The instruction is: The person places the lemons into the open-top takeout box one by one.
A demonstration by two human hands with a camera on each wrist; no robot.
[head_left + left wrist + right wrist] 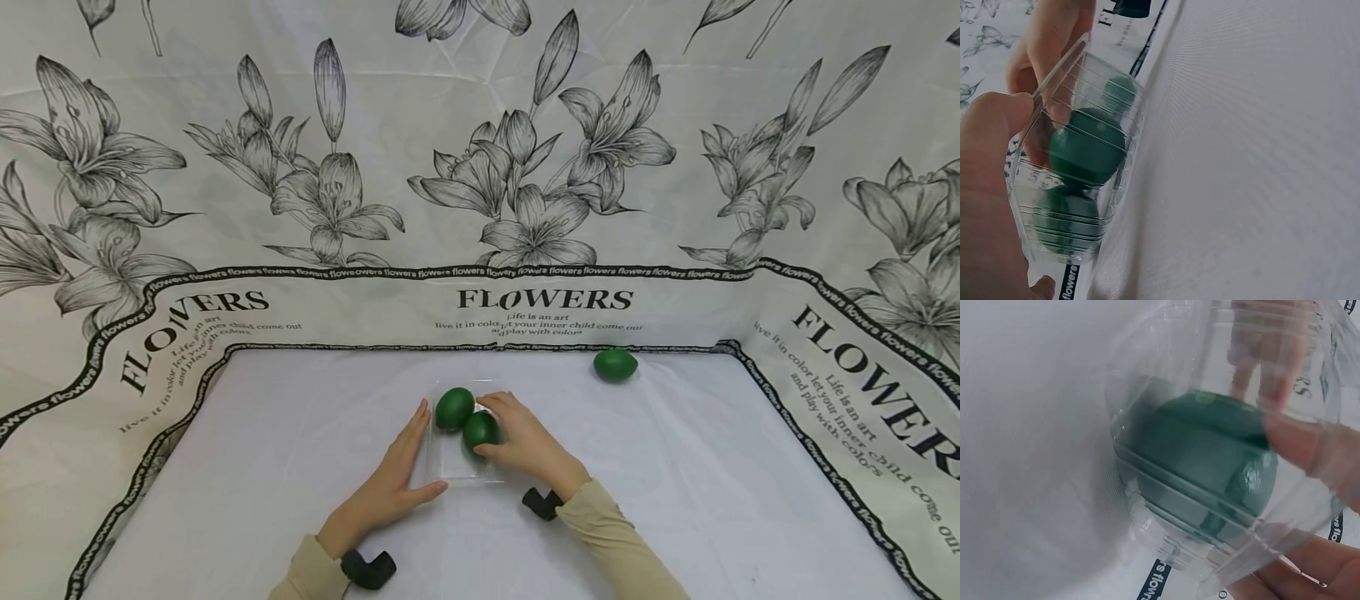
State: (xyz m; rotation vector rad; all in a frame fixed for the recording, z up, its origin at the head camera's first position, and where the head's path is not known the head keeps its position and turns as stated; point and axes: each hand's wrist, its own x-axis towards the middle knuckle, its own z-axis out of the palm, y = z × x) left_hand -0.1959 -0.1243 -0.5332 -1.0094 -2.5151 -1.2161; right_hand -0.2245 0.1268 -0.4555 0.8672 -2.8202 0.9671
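Note:
A clear plastic box [456, 467] stands on the white cloth, with two glossy dark green limes inside. One lime [453, 408] lies in its far left corner; the other lime [480, 428] touches it, nearer and to the right. Over the box's right side reaches my right hand [528, 437], pinching this nearer lime between thumb and fingers. My left hand [390, 487] rests along the box's left wall, fingers straight and thumb spread at the near corner. Through the ribbed wall [1191, 487], the right wrist view shows green fruit and the right thumb against it.
A third lime [616, 365] lies at the back right of the white cloth [675, 467]. Behind and at both sides rises a flower-printed cloth [547, 308]. Black bands with short stubs [369, 570] sit at both wrists.

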